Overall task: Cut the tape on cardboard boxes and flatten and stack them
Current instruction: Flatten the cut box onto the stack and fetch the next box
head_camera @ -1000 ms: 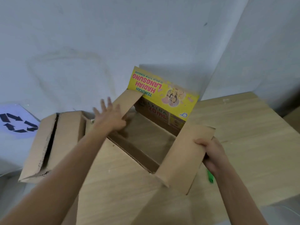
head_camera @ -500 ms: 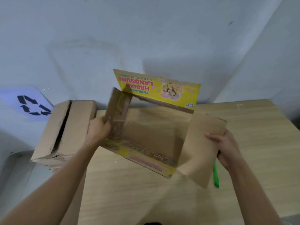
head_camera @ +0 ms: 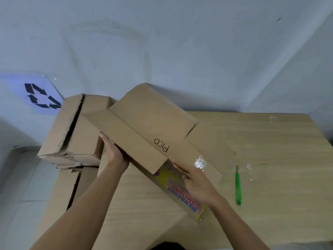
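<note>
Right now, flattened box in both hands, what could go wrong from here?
1. The flattened box is held only at its near edge by the left hand and right hand; loose flaps could swing open.
2. The ragged pile of boxes sits at the table's left edge; adding this one might tip it.
3. The green cutter lies near the right hand; a swing could knock it off.

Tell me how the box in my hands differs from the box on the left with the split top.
The held box is folded flat; the left box keeps its full shape. The held box shows PICD lettering and a yellow printed panel; the left box is plain with a dark open seam. Both are brown cardboard.
</note>
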{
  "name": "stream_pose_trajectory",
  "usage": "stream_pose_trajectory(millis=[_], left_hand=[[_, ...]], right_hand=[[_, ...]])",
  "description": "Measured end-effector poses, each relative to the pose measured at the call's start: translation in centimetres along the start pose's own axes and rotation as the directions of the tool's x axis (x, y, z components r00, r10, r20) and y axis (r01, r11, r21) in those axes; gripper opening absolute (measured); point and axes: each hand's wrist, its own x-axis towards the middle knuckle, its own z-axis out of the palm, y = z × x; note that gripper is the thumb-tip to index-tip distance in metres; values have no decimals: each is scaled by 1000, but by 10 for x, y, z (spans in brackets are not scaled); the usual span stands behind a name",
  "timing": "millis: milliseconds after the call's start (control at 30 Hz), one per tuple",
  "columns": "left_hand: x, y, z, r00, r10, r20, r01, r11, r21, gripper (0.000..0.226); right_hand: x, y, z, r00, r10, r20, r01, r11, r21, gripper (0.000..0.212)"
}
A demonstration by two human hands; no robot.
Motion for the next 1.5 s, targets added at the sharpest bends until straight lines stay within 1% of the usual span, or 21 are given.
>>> stream_pose_trajectory(millis=[67, 133, 200, 233, 300, 333, 433, 500, 567, 633, 733, 800, 833, 900, 933, 1000, 1067, 1133, 1233, 1400, 1500], left_hand=[[-5, -4, -6, 1000, 3, -9, -2, 990, 140, 78], [-13, -12, -14, 995, 79, -60, -47, 903, 428, 67], [-17, -31, -31, 990, 100, -98, -22, 804, 594, 53], [-18, -43, -42, 988, 64, -144, 38, 790, 612, 53], [-15, -65, -61, 969, 5, -249, 142, 810, 568, 57], [-12, -74, -68, 961, 25, -277, 142, 812, 567, 56], [-5, -94, -75, 962, 90, -259, 111, 736, 668, 57], [-4, -99, -71, 964, 109, -240, 99, 693, 714, 62], [0, -94, -60, 964, 154, -215, 69, 637, 768, 60], [12, -81, -47, 963, 211, -169, -2, 632, 775, 61], [28, -69, -36, 938, 317, -140, -101, 635, 766, 99], [31, -74, -35, 938, 343, -43, -151, 519, 841, 108], [29, -79, -34, 935, 355, 25, -174, 395, 902, 109], [25, -95, -35, 910, 346, 229, -260, 45, 965, 106], [24, -104, -38, 897, 286, 338, -323, -99, 941, 102], [27, -123, -49, 876, 124, 467, -427, -252, 868, 89], [29, -138, -63, 868, 58, 493, -447, -341, 827, 75], [30, -146, -73, 842, 112, 527, -441, -420, 793, 71], [31, -151, -74, 821, 182, 542, -402, -490, 773, 73], [33, -156, -76, 834, 187, 519, -364, -521, 772, 77], [35, -155, -75, 842, 170, 511, -371, -505, 779, 77]], right_hand=[[5, 8, 23, 999, 44, 14, -43, 998, -39, 58], [9, 19, 45, 998, 54, 25, -52, 996, -73, 50], [15, 30, 63, 992, 27, 127, -9, 990, -138, 50], [19, 37, 69, 976, 36, 214, 1, 985, -172, 58], [24, 48, 72, 933, 139, 332, -88, 982, -166, 77], [28, 57, 69, 935, 190, 301, -135, 972, -194, 81], [30, 84, 51, 929, 368, 34, -323, 853, -410, 82], [22, 95, 43, 889, 459, 8, -409, 800, -439, 83], [13, 99, 51, 885, 461, 59, -369, 774, -515, 80], [8, 90, 62, 901, 423, 97, -295, 760, -579, 76], [6, 75, 63, 938, 294, 183, -125, 781, -613, 67], [10, 75, 53, 960, 174, 219, -33, 848, -528, 60], [15, 77, 47, 966, 131, 223, -11, 882, -471, 58], [32, 88, 38, 986, 66, 154, 15, 881, -473, 61], [43, 94, 35, 994, 52, 95, 5, 855, -519, 65], [68, 102, 30, 997, 71, 11, -50, 793, -607, 72], [91, 112, 31, 995, 102, 13, -71, 769, -635, 74], [103, 125, 43, 993, 115, -3, -90, 758, -647, 71], [105, 136, 66, 987, 68, -148, -153, 700, -697, 70], [106, 144, 72, 979, 13, -203, -163, 644, -748, 71], [106, 141, 71, 981, 56, -186, -177, 652, -738, 70]])
